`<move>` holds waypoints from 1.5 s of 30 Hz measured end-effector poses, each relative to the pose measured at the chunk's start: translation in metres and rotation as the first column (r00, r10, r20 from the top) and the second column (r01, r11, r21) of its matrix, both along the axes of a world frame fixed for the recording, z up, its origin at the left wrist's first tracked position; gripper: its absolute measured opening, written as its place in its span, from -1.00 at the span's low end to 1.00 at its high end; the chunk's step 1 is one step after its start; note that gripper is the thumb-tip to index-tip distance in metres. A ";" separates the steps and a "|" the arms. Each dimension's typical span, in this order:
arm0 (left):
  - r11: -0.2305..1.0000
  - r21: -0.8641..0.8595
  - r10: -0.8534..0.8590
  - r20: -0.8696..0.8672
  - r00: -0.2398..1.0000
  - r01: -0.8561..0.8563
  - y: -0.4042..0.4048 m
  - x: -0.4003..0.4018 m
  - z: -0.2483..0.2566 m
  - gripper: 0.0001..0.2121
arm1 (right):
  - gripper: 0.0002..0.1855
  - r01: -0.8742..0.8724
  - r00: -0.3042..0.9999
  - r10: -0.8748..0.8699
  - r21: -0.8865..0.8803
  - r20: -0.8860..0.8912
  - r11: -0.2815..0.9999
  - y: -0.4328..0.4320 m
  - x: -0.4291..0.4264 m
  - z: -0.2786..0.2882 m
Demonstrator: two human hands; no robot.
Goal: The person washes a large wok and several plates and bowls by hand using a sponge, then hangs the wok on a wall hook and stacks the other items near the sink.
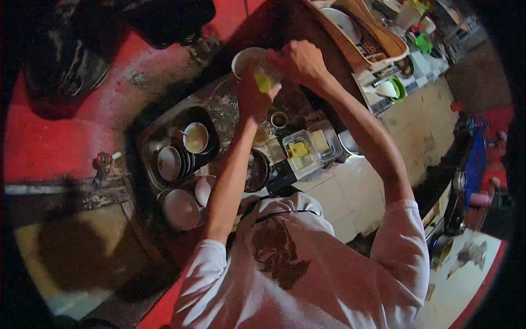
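Note:
My left hand (255, 96) is raised over the far part of the sink counter, with its fingers and thumb around a small yellow-green pad (263, 83). Just beyond it is a pale round bowl (248, 59), partly covered by the hand and blurred. At the bowl's right edge, my right hand (303, 59) has its fingers curled. Blur and shadow hide whether those fingertips grip the rim. Nearer to me, a sink basin (144, 166) holds a stack of plates (169, 163) and a white cup (195, 138) of cloudy liquid with a spoon in it.
More bowls (181, 209) stand at the sink's near edge, beside a dark pan (258, 172). A clear plastic container (307, 166) holds a yellow sponge (298, 149). A small cup (279, 119) is close by. An orange basket (396, 51) stands at upper right, past my right arm.

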State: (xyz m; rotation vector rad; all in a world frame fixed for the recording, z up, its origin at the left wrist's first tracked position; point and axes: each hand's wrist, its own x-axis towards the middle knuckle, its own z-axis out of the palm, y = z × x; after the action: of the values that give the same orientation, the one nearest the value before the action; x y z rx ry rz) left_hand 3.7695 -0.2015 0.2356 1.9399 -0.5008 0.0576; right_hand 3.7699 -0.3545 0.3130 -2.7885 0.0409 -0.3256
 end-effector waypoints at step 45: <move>0.670 0.394 0.734 -0.478 0.482 -0.629 0.437 0.004 -0.349 -0.61 | -0.47 0.097 0.858 -0.264 -0.367 -0.441 0.925 0.008 -0.188 -0.419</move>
State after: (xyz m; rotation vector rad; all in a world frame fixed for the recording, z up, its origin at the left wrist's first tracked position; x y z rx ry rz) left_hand 3.7730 0.2351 -0.1136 2.0632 0.7730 -0.1028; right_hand 3.5815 -0.3469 -0.1059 -3.1360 0.4109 0.3729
